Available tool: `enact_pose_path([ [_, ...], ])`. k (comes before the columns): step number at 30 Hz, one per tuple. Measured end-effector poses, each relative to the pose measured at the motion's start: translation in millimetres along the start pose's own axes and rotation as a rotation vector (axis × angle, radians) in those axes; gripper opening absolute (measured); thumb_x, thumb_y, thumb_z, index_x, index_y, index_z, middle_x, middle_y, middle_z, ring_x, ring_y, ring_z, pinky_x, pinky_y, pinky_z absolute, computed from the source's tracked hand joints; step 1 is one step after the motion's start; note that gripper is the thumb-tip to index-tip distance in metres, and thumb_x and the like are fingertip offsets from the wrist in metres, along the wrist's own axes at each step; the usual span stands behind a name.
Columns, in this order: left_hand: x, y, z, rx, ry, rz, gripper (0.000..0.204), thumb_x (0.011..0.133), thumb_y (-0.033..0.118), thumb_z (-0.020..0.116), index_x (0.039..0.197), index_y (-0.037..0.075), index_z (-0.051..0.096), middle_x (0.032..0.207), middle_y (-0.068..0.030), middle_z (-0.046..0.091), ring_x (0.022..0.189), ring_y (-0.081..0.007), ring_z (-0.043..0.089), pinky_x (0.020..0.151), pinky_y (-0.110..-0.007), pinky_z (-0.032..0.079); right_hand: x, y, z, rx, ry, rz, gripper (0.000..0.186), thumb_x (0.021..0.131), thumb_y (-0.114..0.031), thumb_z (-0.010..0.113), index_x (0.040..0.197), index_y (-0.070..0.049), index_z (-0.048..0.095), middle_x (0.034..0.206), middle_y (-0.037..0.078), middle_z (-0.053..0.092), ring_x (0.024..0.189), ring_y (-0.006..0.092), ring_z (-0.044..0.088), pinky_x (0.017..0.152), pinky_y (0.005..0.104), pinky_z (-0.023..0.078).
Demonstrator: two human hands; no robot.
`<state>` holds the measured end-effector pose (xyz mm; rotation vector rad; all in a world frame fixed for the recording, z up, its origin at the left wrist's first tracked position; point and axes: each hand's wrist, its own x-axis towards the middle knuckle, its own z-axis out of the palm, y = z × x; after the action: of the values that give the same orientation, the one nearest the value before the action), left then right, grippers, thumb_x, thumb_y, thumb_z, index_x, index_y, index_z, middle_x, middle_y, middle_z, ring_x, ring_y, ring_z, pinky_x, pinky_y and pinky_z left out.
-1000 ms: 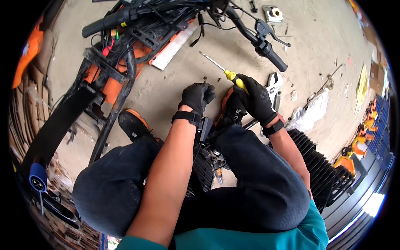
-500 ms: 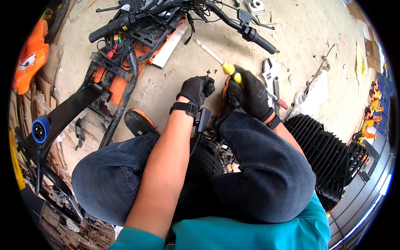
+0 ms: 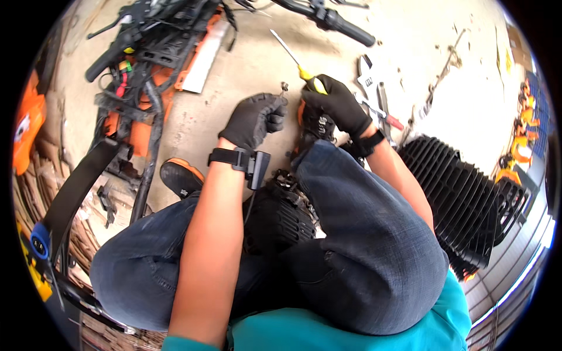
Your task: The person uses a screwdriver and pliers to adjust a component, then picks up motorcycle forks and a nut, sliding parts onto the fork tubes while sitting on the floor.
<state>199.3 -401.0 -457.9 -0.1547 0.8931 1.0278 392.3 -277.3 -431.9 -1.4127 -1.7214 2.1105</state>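
Your right grip [image 3: 338,105] clasps the yellow screwdriver [image 3: 304,72], its shaft slanting forward-left, while the small bolt [image 3: 284,86], apparently pinched in your left grip [image 3: 254,120], juts forward just left of the screwdriver's handle.

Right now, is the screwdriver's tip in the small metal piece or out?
Out. The yellow screwdriver in the right hand points away, its tip bare and apart from the small metal piece in the left hand.
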Motion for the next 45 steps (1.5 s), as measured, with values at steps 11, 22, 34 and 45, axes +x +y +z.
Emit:
enact_pose_path([
  [11, -15.2, 25.0, 67.8, 0.791, 0.168, 0.166, 0.007, 0.080, 0.009, 0.065, 0.080, 0.002, 0.064, 0.065, -0.0023, 0.059, 0.054, -0.0081, 0.052, 0.051, -0.025, 0.044, -15.5, 10.1, -4.9, 0.488, -0.034, 0.080, 0.031, 0.095, -0.022, 0.064, 0.118, -0.001, 0.063, 0.099, 0.009, 0.071, 0.080, 0.0125, 0.069, 0.073, 0.0244, 0.057],
  [22, -15.2, 23.4, 91.3, 0.982, 0.099, 0.292, 0.007, 0.080, 0.007, 0.061, 0.086, 0.002, 0.060, 0.068, 0.0019, 0.054, 0.058, -0.0041, 0.047, 0.052, -0.021, 0.039, -15.0, 39.0, -11.7, -0.008, -0.003, -0.702, 0.033, 0.097, -0.018, 0.062, 0.119, 0.006, 0.061, 0.091, 0.011, 0.072, 0.075, 0.0110, 0.070, 0.067, 0.0202, 0.056],
  [34, -9.8, 18.8, 73.1, 1.181, 0.132, 0.352, 0.010, 0.089, 0.010, 0.059, 0.087, 0.000, 0.061, 0.067, -0.0003, 0.056, 0.059, -0.0069, 0.049, 0.056, -0.024, 0.042, -19.6, 13.4, -6.2, 0.730, -0.085, 0.020, 0.028, 0.096, -0.018, 0.062, 0.115, 0.002, 0.060, 0.084, 0.006, 0.067, 0.068, 0.0099, 0.066, 0.063, 0.0222, 0.056],
  [45, -19.7, 24.8, 80.1, 1.304, -0.095, 0.149, 0.024, 0.094, 0.020, 0.060, 0.098, -0.003, 0.067, 0.072, -0.0028, 0.060, 0.066, -0.0098, 0.055, 0.063, -0.027, 0.047, -57.1, 13.3, -20.8, 0.672, -0.232, 0.018, 0.040, 0.099, -0.030, 0.057, 0.123, 0.002, 0.055, 0.098, 0.007, 0.066, 0.069, 0.0070, 0.060, 0.057, 0.0186, 0.048],
])
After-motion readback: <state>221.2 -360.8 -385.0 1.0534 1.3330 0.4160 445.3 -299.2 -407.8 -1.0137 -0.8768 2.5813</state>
